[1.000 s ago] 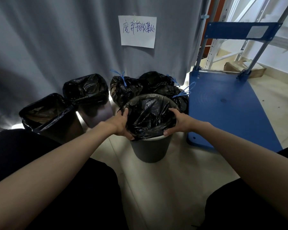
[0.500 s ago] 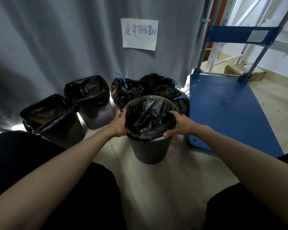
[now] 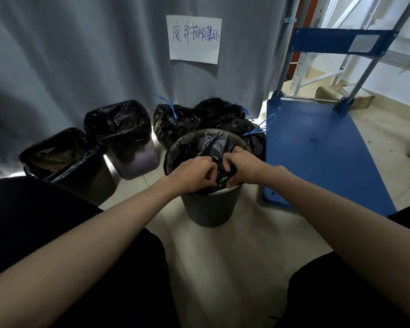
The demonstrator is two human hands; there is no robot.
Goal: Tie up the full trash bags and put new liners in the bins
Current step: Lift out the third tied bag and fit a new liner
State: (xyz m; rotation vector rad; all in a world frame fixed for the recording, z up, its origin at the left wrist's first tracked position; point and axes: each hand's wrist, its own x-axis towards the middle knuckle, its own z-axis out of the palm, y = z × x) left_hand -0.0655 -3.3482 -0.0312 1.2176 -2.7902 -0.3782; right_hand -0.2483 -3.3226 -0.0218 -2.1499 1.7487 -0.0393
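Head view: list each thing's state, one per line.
Left hand: pinching the liner.
Right hand: pinching the liner.
Liner: in the round bin, near edge gathered.
Two bins at left: lined, open.
Bags behind: tied with blue ties.
Cart: unloaded.

Just one view here, a wide-angle cam on the person's head, tilted forward and down. It sits close above the round bin (image 3: 210, 207) between the knees, forearms reaching in from the bottom corners, curtain (image 3: 81, 55) straight ahead, edges bending outward.
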